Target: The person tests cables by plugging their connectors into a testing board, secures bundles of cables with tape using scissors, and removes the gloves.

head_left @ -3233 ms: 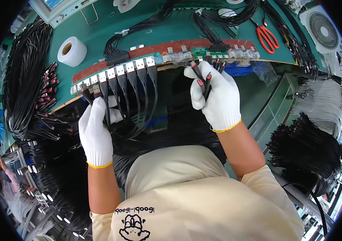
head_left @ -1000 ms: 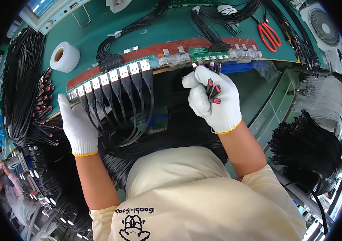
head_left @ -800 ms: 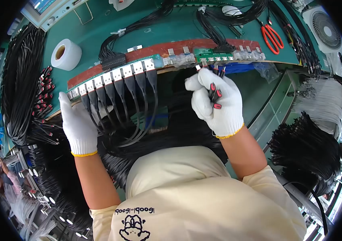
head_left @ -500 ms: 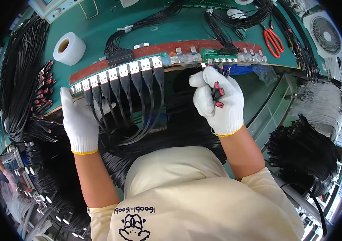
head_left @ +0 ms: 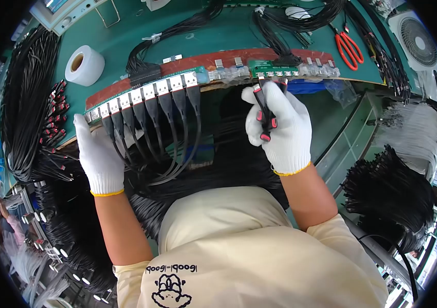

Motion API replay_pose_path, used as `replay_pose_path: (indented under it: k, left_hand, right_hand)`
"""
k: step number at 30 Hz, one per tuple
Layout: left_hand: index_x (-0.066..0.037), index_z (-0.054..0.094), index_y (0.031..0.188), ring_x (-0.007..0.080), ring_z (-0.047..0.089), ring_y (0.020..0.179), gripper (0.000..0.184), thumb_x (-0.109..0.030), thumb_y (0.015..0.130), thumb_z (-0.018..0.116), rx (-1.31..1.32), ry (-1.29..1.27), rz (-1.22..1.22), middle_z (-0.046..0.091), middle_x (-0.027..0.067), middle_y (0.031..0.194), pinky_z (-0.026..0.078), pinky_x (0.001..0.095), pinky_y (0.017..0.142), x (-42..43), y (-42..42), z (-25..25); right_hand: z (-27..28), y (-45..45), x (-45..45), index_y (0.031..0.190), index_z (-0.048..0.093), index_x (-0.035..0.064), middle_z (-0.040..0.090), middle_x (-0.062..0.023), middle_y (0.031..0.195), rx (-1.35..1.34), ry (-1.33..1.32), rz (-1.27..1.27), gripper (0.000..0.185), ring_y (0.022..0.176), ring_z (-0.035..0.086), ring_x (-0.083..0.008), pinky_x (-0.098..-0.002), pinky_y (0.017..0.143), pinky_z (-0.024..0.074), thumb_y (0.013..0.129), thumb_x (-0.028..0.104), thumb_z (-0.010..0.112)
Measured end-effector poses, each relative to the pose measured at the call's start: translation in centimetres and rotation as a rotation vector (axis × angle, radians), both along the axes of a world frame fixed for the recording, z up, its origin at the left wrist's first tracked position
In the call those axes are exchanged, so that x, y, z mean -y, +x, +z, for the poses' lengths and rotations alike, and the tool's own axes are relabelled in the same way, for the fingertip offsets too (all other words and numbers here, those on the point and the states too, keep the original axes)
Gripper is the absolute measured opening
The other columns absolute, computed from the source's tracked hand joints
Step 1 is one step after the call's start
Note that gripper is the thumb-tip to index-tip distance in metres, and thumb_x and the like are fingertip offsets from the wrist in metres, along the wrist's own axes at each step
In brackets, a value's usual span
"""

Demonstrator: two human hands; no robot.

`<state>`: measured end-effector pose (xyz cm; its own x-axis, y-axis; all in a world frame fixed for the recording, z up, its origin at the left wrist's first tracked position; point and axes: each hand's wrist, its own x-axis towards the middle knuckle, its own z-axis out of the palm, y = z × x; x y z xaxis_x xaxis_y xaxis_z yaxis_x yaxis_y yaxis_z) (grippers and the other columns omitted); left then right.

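Note:
My right hand [head_left: 285,126], in a white glove, is closed around several black cable plugs [head_left: 264,115] with red ends. It is just below a small green circuit board [head_left: 275,69]; whether a plug touches the board's edge I cannot tell. My left hand [head_left: 100,156], also gloved, has its thumb raised by the left end of a row of white-and-silver connectors [head_left: 149,92]. Its other fingers stretch out behind the black cables [head_left: 173,128] that hang from that row, partly hidden by them.
A red-brown strip [head_left: 218,59] carries the boards along the bench edge. On the green bench [head_left: 167,20] are a white tape roll [head_left: 86,65] and red-handled cutters [head_left: 349,51]. Black cable bundles [head_left: 28,102] hang at left; a fan [head_left: 418,43] stands at right.
The plugs in my right hand have turned, and more of their black length shows. My left hand has shifted slightly left and stays by the row. The view has moved a little.

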<state>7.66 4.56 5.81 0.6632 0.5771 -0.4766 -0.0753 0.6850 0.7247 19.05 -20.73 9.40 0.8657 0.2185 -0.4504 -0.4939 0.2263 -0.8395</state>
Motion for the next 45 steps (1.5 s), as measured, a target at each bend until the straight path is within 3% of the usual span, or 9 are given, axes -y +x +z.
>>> replay_pose_path:
  k: [9, 12, 18, 24, 31, 35, 39, 40, 45]
  left_hand:
    - [0.002, 0.043, 0.134, 0.0190, 0.057, 0.097, 0.053, -0.041, 0.103, 0.036, 0.005, -0.009, -0.009, 0.060, 0.0114, 0.117, 0.047, 0.0289, 0.088, -0.2, -0.1, -0.3]
    - [0.002, 0.043, 0.133, 0.0184, 0.056, 0.097, 0.052, -0.040, 0.103, 0.036, 0.008, -0.007, -0.010, 0.060, 0.0111, 0.118, 0.047, 0.0284, 0.088, -0.4, -0.2, -0.3]
    - [0.002, 0.043, 0.132, 0.0173, 0.056, 0.097, 0.050, -0.039, 0.104, 0.037, 0.000, -0.009, -0.007, 0.060, 0.0105, 0.118, 0.047, 0.0274, 0.088, -0.4, -0.4, -0.6]
    - [0.002, 0.044, 0.132, 0.0167, 0.055, 0.097, 0.049, -0.037, 0.104, 0.037, -0.001, 0.004, -0.015, 0.059, 0.0103, 0.119, 0.046, 0.0268, 0.088, -0.6, -0.2, -0.6]
    - [0.003, 0.042, 0.133, 0.0182, 0.057, 0.099, 0.050, -0.037, 0.103, 0.036, 0.005, 0.010, -0.027, 0.060, 0.0115, 0.119, 0.046, 0.0283, 0.089, 0.0, 0.1, -0.4]
    - [0.004, 0.042, 0.133, 0.0191, 0.057, 0.100, 0.051, -0.037, 0.103, 0.036, 0.011, 0.013, -0.030, 0.060, 0.0122, 0.120, 0.046, 0.0292, 0.090, -0.1, -0.1, -0.3]
    - [0.005, 0.041, 0.133, 0.0200, 0.058, 0.100, 0.051, -0.036, 0.103, 0.036, 0.011, 0.010, -0.037, 0.060, 0.0129, 0.120, 0.046, 0.0301, 0.091, -0.1, 0.0, -0.4]
    - [0.005, 0.041, 0.134, 0.0202, 0.058, 0.101, 0.052, -0.036, 0.103, 0.036, 0.011, 0.012, -0.039, 0.060, 0.0131, 0.120, 0.046, 0.0303, 0.091, -0.1, -0.1, -0.3]
    - [0.006, 0.040, 0.134, 0.0213, 0.059, 0.102, 0.052, -0.036, 0.103, 0.035, 0.008, 0.019, -0.035, 0.061, 0.0140, 0.121, 0.045, 0.0313, 0.092, -0.3, -0.5, -0.2]
  right_hand:
    - [-0.1, -0.2, -0.5, 0.083, 0.060, -0.0072, 0.045, -0.0052, 0.046, -0.087, -0.133, 0.081, 0.026, 0.033, 0.038, -0.0134, -0.0256, 0.034, 0.0294, 0.090, 0.018, 0.057]
    - [-1.5, 1.0, 0.3, 0.083, 0.061, -0.0062, 0.045, -0.0066, 0.044, -0.130, 0.146, 0.132, 0.032, 0.032, 0.034, -0.0151, -0.0278, 0.034, 0.0258, 0.093, 0.023, 0.053]
    - [0.0, 0.8, -1.6, 0.085, 0.061, -0.0059, 0.044, -0.0066, 0.044, -0.158, 0.034, -0.007, 0.033, 0.033, 0.034, -0.0151, -0.0284, 0.035, 0.0249, 0.094, 0.025, 0.053]
    - [0.2, 0.6, -0.3, 0.093, 0.061, -0.0069, 0.050, -0.0079, 0.053, -0.101, -0.025, -0.051, 0.037, 0.038, 0.040, -0.0138, -0.0266, 0.037, 0.0312, 0.095, 0.029, 0.052]
    - [0.1, 1.0, -0.8, 0.088, 0.061, -0.0069, 0.050, -0.0069, 0.052, -0.049, 0.055, 0.048, 0.037, 0.036, 0.042, -0.0143, -0.0268, 0.034, 0.0301, 0.095, 0.029, 0.051]
    - [0.5, -0.6, -0.7, 0.084, 0.059, -0.0070, 0.043, -0.0056, 0.045, -0.140, -0.068, 0.079, 0.033, 0.032, 0.035, -0.0139, -0.0269, 0.033, 0.0268, 0.093, 0.024, 0.053]
    - [-0.8, 1.6, 0.7, 0.081, 0.057, -0.0047, 0.046, -0.0088, 0.045, -0.181, 0.126, 0.333, 0.035, 0.032, 0.038, -0.0150, -0.0286, 0.032, 0.0266, 0.096, 0.026, 0.048]
    - [-2.0, 1.9, 0.9, 0.081, 0.057, -0.0039, 0.047, -0.0102, 0.046, -0.199, 0.367, 0.308, 0.038, 0.031, 0.037, -0.0160, -0.0293, 0.032, 0.0256, 0.098, 0.027, 0.044]
    - [-1.8, 1.7, 0.4, 0.088, 0.059, -0.0062, 0.045, -0.0092, 0.042, -0.133, 0.251, 0.253, 0.041, 0.029, 0.034, -0.0174, -0.0301, 0.033, 0.0249, 0.100, 0.029, 0.040]
